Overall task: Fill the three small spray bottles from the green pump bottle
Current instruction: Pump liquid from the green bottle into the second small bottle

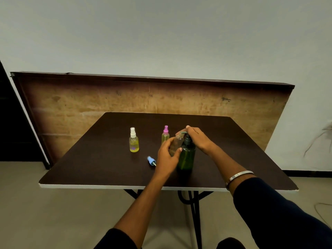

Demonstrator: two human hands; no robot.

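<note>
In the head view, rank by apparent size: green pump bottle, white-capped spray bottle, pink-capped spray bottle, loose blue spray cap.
1. green pump bottle, clearly largest.
2. white-capped spray bottle and pink-capped spray bottle: not ranked; the pink one is partly hidden behind the left hand.
3. blue spray cap, smallest.

pump head of green pump bottle point(186, 155) mostly covered by right hand point(198, 139); spout tip barely visible, cannot tell whether it meets mouth of open spray bottle point(177, 143). that bottle's lower body hidden in left hand point(166, 158); fill level unreadable. pink-capped bottle point(165, 134) bottom cut off behind left hand fingers. blue spray cap point(151, 160) partly behind left hand. both sleeves cut by lower edge. table point(89, 159) legs partly hidden by arms.
</note>
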